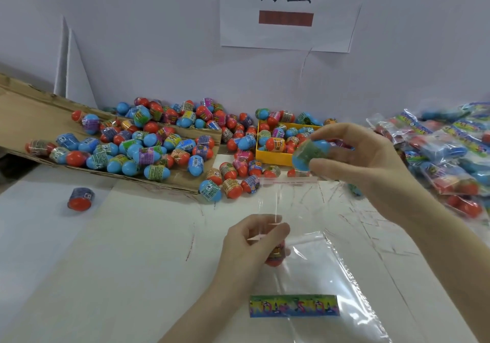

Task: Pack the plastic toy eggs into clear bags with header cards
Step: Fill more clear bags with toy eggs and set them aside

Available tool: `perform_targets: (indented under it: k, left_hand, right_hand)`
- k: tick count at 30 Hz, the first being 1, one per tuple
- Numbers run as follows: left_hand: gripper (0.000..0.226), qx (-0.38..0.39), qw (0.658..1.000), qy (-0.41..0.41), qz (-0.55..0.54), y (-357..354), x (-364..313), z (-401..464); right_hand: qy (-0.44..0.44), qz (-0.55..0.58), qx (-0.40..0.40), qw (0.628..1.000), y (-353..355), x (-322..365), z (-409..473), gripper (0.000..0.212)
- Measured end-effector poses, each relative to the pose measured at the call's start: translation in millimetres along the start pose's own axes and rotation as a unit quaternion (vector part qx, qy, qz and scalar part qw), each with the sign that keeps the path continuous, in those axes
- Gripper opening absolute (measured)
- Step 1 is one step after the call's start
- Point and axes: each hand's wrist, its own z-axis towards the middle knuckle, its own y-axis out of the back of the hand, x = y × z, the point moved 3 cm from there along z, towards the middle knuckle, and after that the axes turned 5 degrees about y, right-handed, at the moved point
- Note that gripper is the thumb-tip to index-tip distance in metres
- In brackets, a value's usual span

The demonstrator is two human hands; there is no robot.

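I am pinching a blue egg [309, 154] in my right grip [355, 157], above the bag mouth. My left grip [254, 239] is curling round the clear bag [318, 257] and a red egg [275, 256] inside — thin, slippery film, light hard shells; I am judging the mouth edge the best hold.

Two hands, left [249, 247] and right [363, 162], one open clear bag [313, 250] with one header card [294, 305], one yellow tray [275, 157], one cardboard flap [39, 109], one wall sign [289, 11], dozens of eggs [148, 146], many packed bags [445, 151].
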Motion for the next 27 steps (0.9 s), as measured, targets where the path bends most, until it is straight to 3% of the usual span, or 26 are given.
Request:
perform_targets:
  k: [2, 5, 7, 10, 16, 23, 24, 27]
  left_hand:
    - [0.013, 0.005, 1.000, -0.009, 0.012, -1, 0, -2]
    - [0.013, 0.016, 0.999, -0.020, 0.026, -2, -1, -4]
    - [0.012, 0.021, 0.999, -0.024, 0.028, -2, -2, -4]
    - [0.011, 0.025, 0.998, -0.032, 0.049, -2, -3, -4]
    - [0.010, 0.047, 0.997, -0.046, 0.047, -3, -4, -4]
    - [0.006, 0.050, 0.997, -0.044, 0.027, -3, -4, -3]
    - [0.006, 0.047, 0.998, -0.043, 0.023, -3, -4, -3]
    - [0.006, 0.039, 0.998, -0.035, 0.020, -2, -3, -2]
  right_hand:
    - [0.036, -0.133, 0.078, 0.987, -12, 14, -1, 0.035]
    - [0.096, -0.403, 0.144, 0.899, -20, 21, 2, 0.027]
    - [0.107, -0.468, 0.178, 0.859, -22, 19, 4, 0.031]
    - [0.087, -0.491, 0.232, 0.835, -26, 17, 4, 0.034]
    - [-0.030, -0.433, 0.321, 0.842, -24, 14, 6, 0.029]
    - [-0.068, -0.481, 0.363, 0.795, -20, 9, 7, 0.019]
    - [-0.075, -0.478, 0.361, 0.797, -21, 9, 6, 0.023]
    - [-0.091, -0.475, 0.351, 0.801, -24, 6, 5, 0.066]
